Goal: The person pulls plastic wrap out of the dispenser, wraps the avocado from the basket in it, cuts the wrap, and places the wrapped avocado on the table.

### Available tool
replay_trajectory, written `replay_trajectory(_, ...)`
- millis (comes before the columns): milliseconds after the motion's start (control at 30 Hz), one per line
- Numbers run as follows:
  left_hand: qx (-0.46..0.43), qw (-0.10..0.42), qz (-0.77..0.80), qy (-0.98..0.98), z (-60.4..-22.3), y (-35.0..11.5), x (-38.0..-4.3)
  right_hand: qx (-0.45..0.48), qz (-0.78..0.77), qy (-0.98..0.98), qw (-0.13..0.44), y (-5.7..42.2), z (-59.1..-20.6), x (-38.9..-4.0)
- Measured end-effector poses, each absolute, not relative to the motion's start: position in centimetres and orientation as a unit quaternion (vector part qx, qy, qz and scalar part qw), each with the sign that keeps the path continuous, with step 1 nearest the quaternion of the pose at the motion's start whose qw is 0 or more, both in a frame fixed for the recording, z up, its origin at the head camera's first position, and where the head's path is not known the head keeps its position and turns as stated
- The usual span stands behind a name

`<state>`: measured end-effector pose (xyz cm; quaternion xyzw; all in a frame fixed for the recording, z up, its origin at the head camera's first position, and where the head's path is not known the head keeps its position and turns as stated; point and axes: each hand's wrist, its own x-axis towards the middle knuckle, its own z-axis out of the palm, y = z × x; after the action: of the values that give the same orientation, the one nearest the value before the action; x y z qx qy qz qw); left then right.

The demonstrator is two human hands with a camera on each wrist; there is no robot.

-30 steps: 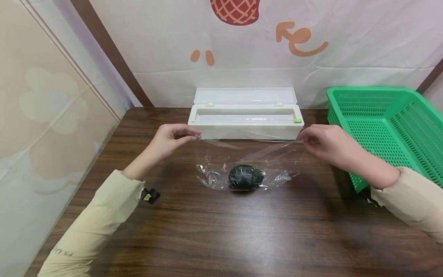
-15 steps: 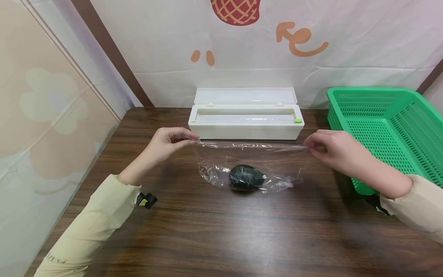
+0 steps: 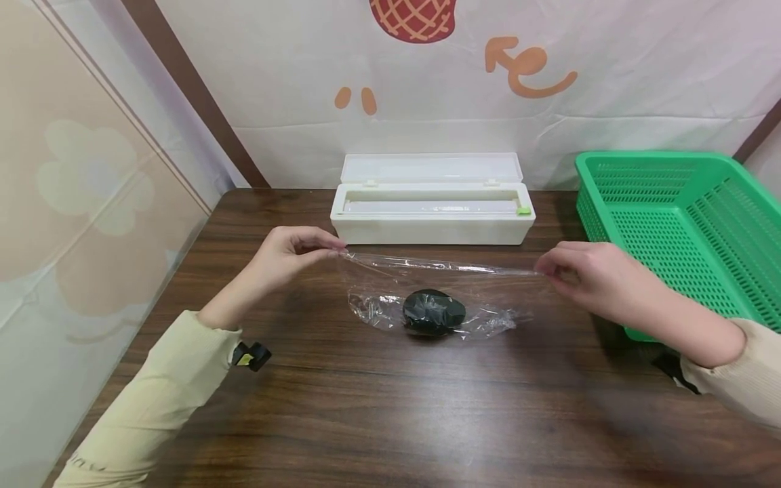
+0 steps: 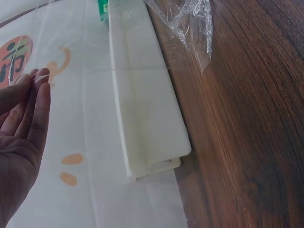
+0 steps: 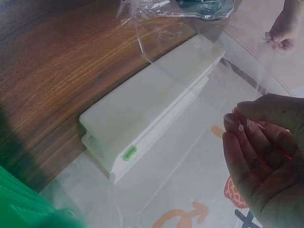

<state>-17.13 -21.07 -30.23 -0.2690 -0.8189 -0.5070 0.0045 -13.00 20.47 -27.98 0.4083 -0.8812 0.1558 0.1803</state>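
Note:
A sheet of clear plastic wrap is stretched between the two hands in the head view. My left hand pinches its far left corner between thumb and fingers, and my right hand pinches the far right corner. The near part of the wrap lies crumpled around a dark green, rounded object, which resembles an avocado, on the table. In the left wrist view the left hand has film at its fingertips. The right wrist view shows the right hand with thumb and fingertips together on the film.
A white plastic wrap dispenser, lid up and with a green slider, stands at the back of the brown wooden table. A green basket sits at the right. A printed cloth hangs behind.
Both hands have drawn the wrap's far edge back from the dispenser toward the near side, the right hand farther. The dark object has stayed in place.

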Motion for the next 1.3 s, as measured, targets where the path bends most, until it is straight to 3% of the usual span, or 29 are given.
replay_trajectory(800,-0.294,-0.069,-0.475,-0.827,-29.8,-21.5,-16.0,0.431,0.149,-0.881,0.126,20.6,-28.5,-11.8)
replay_trajectory(1300,-0.304,-0.125,-0.476,-0.815,-30.8,-21.8,-15.6,0.415,0.169,-0.893,0.035,20.1,-29.5,-11.5)
